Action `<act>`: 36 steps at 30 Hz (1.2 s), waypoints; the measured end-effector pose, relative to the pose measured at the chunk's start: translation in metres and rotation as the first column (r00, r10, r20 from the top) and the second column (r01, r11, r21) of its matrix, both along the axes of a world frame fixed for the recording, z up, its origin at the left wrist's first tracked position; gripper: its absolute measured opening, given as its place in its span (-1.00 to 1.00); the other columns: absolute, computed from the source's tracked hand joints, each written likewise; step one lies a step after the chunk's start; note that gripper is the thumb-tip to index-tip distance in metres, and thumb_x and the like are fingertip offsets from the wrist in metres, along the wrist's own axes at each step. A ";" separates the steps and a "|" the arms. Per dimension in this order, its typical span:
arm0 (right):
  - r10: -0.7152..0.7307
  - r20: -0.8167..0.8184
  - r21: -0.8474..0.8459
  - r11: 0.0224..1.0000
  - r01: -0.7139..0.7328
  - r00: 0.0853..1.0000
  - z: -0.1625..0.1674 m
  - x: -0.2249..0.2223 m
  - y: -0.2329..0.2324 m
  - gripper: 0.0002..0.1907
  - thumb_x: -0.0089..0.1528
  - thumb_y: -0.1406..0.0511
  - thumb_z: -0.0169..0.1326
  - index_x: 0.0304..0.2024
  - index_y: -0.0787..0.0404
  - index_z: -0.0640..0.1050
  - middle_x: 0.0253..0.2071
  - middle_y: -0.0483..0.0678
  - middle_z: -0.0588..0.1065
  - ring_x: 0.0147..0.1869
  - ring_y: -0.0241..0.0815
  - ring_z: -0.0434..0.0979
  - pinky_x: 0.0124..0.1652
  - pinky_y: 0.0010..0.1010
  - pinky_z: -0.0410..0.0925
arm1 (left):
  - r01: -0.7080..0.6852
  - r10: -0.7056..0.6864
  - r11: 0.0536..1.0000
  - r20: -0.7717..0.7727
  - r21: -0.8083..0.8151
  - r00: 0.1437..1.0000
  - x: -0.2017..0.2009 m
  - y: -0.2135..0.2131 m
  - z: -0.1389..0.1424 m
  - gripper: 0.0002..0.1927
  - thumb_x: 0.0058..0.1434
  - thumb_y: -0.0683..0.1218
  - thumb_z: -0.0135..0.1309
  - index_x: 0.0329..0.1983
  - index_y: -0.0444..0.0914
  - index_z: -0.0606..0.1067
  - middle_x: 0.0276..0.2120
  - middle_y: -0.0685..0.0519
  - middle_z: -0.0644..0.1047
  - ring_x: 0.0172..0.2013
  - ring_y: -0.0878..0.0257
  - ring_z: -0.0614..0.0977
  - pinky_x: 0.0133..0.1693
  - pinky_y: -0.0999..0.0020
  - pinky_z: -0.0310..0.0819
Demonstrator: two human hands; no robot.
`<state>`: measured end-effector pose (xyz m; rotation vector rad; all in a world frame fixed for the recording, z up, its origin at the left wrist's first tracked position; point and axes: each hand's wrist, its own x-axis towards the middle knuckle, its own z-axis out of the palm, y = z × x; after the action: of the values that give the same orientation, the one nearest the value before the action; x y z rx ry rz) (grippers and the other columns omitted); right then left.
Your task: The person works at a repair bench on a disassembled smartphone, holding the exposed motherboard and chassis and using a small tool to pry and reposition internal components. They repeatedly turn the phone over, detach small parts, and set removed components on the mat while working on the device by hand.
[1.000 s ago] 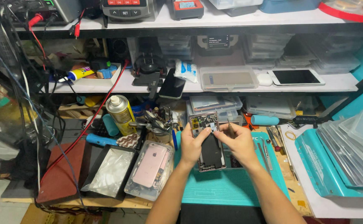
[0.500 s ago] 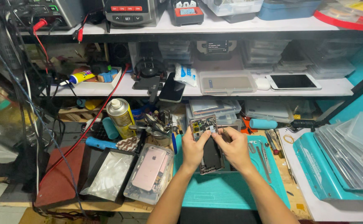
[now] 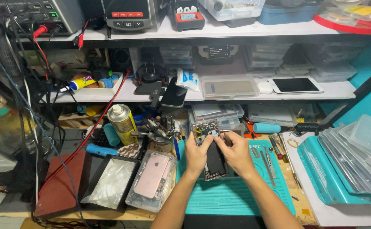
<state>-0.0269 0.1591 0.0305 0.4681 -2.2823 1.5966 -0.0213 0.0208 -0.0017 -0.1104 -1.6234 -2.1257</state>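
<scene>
An opened smartphone (image 3: 212, 149) with its circuit board and dark battery exposed is tilted up over a teal work mat (image 3: 236, 193). My left hand (image 3: 197, 156) grips its left edge. My right hand (image 3: 236, 152) covers the right side, with the fingers pinched near the upper board. Whether the fingers hold a small tool or part I cannot tell.
A clear tray with a pink phone (image 3: 153, 176) and a black tray with a plastic bag (image 3: 111, 183) lie to the left. A yellow spray can (image 3: 122, 124) stands behind them. Tweezers and tools (image 3: 270, 159) lie right of the mat. Stacked clear lids (image 3: 359, 154) sit far right. Shelves above hold phones and boxes.
Both hands stay on the opened phone. The right hand's fingers have shifted up toward the phone's top and the phone is tilted slightly more upright.
</scene>
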 end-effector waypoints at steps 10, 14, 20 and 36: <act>0.053 0.194 -0.255 0.967 -0.001 0.980 -0.021 -0.016 0.021 -0.81 0.26 0.28 0.22 -0.29 0.34 0.62 -0.47 -0.23 0.54 -0.43 -0.52 0.41 -0.42 -0.60 0.29 | 0.392 -0.394 0.862 -0.061 0.323 0.917 -0.002 -0.006 -0.004 -0.64 0.27 -0.31 0.01 0.15 -0.37 0.37 -0.06 -0.03 0.63 -0.09 0.28 0.65 -0.03 0.41 0.53; 0.039 0.246 -0.303 0.952 0.039 0.968 -0.026 -0.017 0.030 -0.81 0.25 0.29 0.23 -0.26 0.34 0.65 -0.42 -0.18 0.58 -0.39 -0.49 0.45 -0.37 -0.61 0.32 | 0.457 -0.479 0.834 -0.004 0.311 0.878 0.006 -0.009 -0.002 -0.56 0.28 -0.32 -0.09 0.25 -0.40 0.35 -0.04 -0.09 0.62 -0.10 0.26 0.65 -0.08 0.40 0.52; 0.061 0.230 -0.318 0.948 0.016 0.971 -0.027 -0.011 0.033 -0.81 0.25 0.30 0.24 -0.29 0.36 0.65 -0.42 -0.16 0.59 -0.39 -0.47 0.47 -0.36 -0.61 0.32 | 0.487 -0.496 0.841 -0.023 0.235 0.868 0.011 -0.013 -0.001 -0.52 0.33 -0.32 -0.12 0.34 -0.43 0.32 0.02 -0.07 0.61 -0.04 0.31 0.64 -0.01 0.46 0.52; 0.157 0.207 -0.340 0.937 -0.080 0.966 -0.015 -0.012 0.032 -0.82 0.18 0.33 0.25 -0.20 0.30 0.64 -0.35 -0.22 0.60 -0.33 -0.52 0.50 -0.32 -0.64 0.35 | 0.461 -0.455 0.872 -0.079 0.165 0.887 0.015 -0.015 -0.003 -0.57 0.42 -0.29 -0.16 0.35 -0.46 0.31 0.04 -0.08 0.59 -0.02 0.30 0.62 0.02 0.44 0.51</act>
<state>-0.0390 0.1907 0.0150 0.3558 -2.1109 2.1468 -0.0062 0.0057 -0.0049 -0.5231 -1.4804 -2.5948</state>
